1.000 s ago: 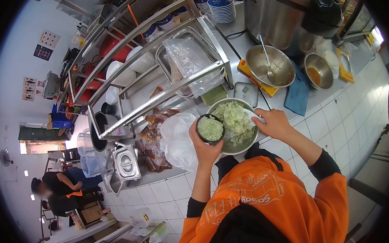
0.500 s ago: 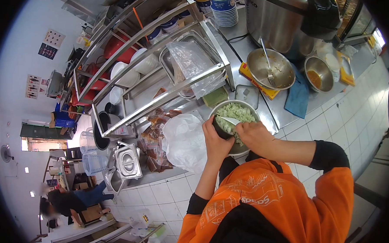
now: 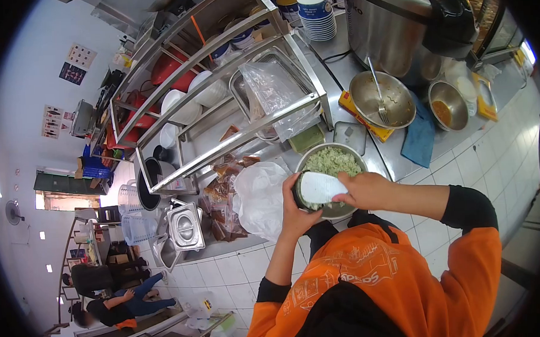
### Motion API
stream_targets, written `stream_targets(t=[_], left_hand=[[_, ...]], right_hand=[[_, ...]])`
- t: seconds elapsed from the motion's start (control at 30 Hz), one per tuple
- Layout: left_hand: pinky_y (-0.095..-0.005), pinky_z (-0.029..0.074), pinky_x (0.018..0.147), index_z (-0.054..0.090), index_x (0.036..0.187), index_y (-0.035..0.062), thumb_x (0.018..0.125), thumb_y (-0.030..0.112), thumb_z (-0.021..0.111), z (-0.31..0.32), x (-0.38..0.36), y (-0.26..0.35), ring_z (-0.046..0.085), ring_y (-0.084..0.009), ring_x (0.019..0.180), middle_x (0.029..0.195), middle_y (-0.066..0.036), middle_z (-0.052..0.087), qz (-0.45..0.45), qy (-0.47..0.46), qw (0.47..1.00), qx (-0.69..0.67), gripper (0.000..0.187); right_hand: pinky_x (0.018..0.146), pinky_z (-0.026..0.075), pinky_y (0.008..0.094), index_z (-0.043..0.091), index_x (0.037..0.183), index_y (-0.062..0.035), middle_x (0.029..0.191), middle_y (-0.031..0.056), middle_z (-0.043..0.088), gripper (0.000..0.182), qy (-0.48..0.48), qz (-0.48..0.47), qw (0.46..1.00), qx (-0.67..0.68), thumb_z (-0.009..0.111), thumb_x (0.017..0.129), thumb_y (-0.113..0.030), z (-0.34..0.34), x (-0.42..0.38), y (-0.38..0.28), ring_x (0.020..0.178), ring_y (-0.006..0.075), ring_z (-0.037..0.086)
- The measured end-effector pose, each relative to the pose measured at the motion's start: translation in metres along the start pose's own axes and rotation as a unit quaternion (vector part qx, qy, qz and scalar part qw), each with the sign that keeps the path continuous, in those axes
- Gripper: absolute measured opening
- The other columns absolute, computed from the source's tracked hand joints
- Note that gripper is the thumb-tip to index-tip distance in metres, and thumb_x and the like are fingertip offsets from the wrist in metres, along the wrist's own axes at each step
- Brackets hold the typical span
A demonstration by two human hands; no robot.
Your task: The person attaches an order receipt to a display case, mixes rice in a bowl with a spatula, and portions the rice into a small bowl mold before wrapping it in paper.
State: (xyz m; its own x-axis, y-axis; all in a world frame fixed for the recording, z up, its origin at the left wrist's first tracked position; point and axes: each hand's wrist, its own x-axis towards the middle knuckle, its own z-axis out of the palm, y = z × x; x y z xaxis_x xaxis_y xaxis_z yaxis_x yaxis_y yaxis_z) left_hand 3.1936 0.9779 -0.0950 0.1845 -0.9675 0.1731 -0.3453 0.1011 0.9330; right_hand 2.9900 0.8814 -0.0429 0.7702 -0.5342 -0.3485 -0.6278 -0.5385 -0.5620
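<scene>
A: What could go wrong here?

B: My guess is spillage. The left hand (image 3: 294, 212) is wrapped around a small dark cup (image 3: 299, 194), and the right hand (image 3: 367, 190) is pinching a white paddle (image 3: 321, 187) laid flat across the cup's mouth. If the paddle presses too hard or slides off the rim, shredded greens could fall out. The cup could also tip in that one-handed grip.

A: Would anything land on the floor?

B: Probably little. The cup sits over the near edge of the steel bowl of greens (image 3: 336, 162), just beyond both hands, so most would drop back in. The white plastic bag (image 3: 260, 196) just outside the left hand might catch strays.

A: How are the hands set?

B: Both are closed: the left curls fully round the cup, and the right's fingers are clamped on the paddle's end, directly beside the left.

A: Anything else close?

B: A bowl with a fork (image 3: 382, 99) stands well beyond the right hand.
</scene>
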Motion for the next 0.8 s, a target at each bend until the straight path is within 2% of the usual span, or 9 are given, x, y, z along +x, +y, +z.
stream_targets(t=[0.1,0.2,0.3,0.4,0.5,0.53,0.63,0.73,0.8], left_hand=[[-0.039,0.036,0.105,0.038,0.132,0.0038,0.053,-0.001,0.078,-0.011,0.005,0.013,0.044,-0.0332,0.123,0.129,-0.017,0.043,0.064,-0.059,0.993,0.077,0.089],[-0.0402,0.037,0.105,0.039,0.13,0.0032,0.052,-0.001,0.078,-0.013,0.01,0.007,0.044,-0.0359,0.122,0.13,-0.019,0.043,0.101,-0.07,0.986,0.109,0.087],[-0.0387,0.037,0.105,0.037,0.132,0.0032,0.052,-0.001,0.079,-0.014,0.013,0.002,0.045,-0.0328,0.122,0.129,-0.017,0.043,0.09,-0.074,0.986,0.117,0.091],[-0.0367,0.037,0.104,0.035,0.132,0.0031,0.052,-0.001,0.079,-0.005,0.007,0.001,0.046,-0.0276,0.121,0.127,-0.014,0.044,-0.026,-0.031,0.999,0.006,0.092],[-0.0352,0.037,0.103,0.033,0.131,0.0035,0.053,-0.001,0.079,0.005,0.006,-0.005,0.046,-0.0234,0.119,0.125,-0.012,0.044,-0.098,0.029,0.991,-0.087,0.091],[-0.0352,0.038,0.102,0.033,0.13,0.0041,0.054,0.0,0.079,0.003,0.008,-0.006,0.047,-0.0233,0.119,0.124,-0.012,0.045,-0.101,0.03,0.99,-0.099,0.088],[-0.0349,0.039,0.102,0.032,0.131,0.0041,0.054,0.0,0.08,-0.001,0.009,0.001,0.047,-0.0234,0.119,0.125,-0.012,0.045,-0.092,0.01,0.992,-0.091,0.091],[-0.0352,0.038,0.103,0.032,0.133,0.0044,0.053,0.002,0.082,-0.013,0.012,0.019,0.047,-0.025,0.12,0.126,-0.013,0.045,-0.034,-0.051,0.998,-0.025,0.095],[-0.0361,0.037,0.104,0.033,0.135,0.0049,0.053,0.003,0.084,-0.02,0.012,0.022,0.046,-0.0267,0.121,0.128,-0.013,0.044,0.0,-0.096,0.995,0.019,0.096]], right_hand=[[0.071,0.052,0.0475,0.048,0.107,0.004,0.079,0.0234,0.065,0.056,0.0,0.006,1.0,-0.021,0.049,0.093,-0.05,0.001,-0.002,-0.012,0.078,0.0423,0.065],[0.074,0.052,0.0469,0.048,0.107,0.0046,0.081,0.023,0.066,0.057,-0.036,0.006,0.999,-0.02,0.049,0.093,-0.051,0.002,0.008,-0.009,0.08,0.0415,0.065],[0.076,0.051,0.0462,0.048,0.107,0.0043,0.082,0.0243,0.066,0.057,-0.033,0.002,0.999,0.004,0.049,0.093,-0.051,-0.001,0.012,-0.006,0.081,0.0413,0.065],[0.074,0.051,0.0465,0.048,0.107,0.0033,0.083,0.0262,0.065,0.056,-0.054,0.018,0.993,0.1,0.048,0.094,-0.051,-0.021,0.006,-0.007,0.08,0.0414,0.065],[0.071,0.05,0.0472,0.047,0.108,0.002,0.079,0.0259,0.064,0.055,-0.053,0.038,0.988,0.142,0.048,0.094,-0.051,-0.03,0.001,0.0,0.078,0.0421,0.065],[0.068,0.051,0.0479,0.045,0.111,0.0012,0.076,0.0246,0.064,0.052,-0.025,-0.019,0.991,0.128,0.047,0.095,-0.049,-0.027,-0.003,0.004,0.074,0.0428,0.064],[0.061,0.051,0.0487,0.041,0.106,0.0007,0.065,0.0236,0.061,0.048,0.02,-0.031,0.999,0.031,0.049,0.095,-0.046,-0.006,-0.006,0.005,0.065,0.043,0.063],[0.057,0.052,0.0478,0.039,0.105,0.0023,0.063,0.0221,0.061,0.048,0.091,-0.06,0.994,-0.011,0.05,0.095,-0.043,0.007,-0.004,0.0,0.061,0.0433,0.063],[0.056,0.052,0.0476,0.039,0.104,0.003,0.063,0.0218,0.061,0.047,0.077,-0.059,0.995,-0.018,0.05,0.095,-0.042,0.007,-0.009,-0.006,0.06,0.0429,0.063]])
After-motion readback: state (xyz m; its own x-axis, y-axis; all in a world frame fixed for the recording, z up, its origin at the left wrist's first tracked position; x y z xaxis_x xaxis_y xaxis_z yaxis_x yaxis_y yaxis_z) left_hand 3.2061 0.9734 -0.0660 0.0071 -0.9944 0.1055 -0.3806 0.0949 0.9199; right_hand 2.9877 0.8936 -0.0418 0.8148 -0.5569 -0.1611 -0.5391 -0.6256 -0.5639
